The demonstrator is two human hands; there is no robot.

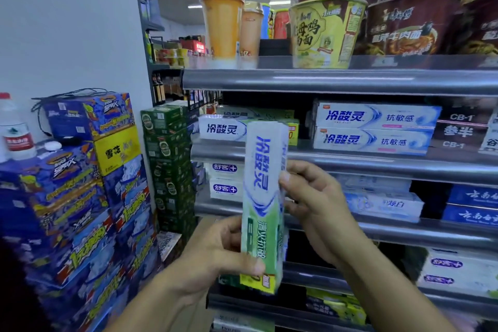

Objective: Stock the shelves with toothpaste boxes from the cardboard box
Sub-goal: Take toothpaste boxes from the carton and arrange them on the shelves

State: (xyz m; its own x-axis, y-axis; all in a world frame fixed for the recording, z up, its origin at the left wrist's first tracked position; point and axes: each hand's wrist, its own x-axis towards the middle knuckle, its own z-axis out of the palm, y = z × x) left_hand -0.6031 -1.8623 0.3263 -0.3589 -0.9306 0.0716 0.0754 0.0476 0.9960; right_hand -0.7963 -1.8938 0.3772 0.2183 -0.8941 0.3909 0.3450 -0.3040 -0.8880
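Note:
A white-and-green toothpaste box [262,197] stands upright in front of the shelves, held by both hands. My left hand [218,253] grips its lower part, with the thumb across the front. My right hand [315,205] pinches its right edge near the middle. Behind it, on the toothpaste shelf [350,162], lie matching green-ended boxes [223,128] at the left and two stacked white-and-blue boxes [374,129] to the right. The cardboard box is not in view.
Noodle cups [326,32] and drink cups [222,21] fill the top shelf. Lower shelves hold more toothpaste boxes [385,202]. At the left stand stacked blue drink cartons [80,197], green beer cases [168,164] and a water bottle [14,129].

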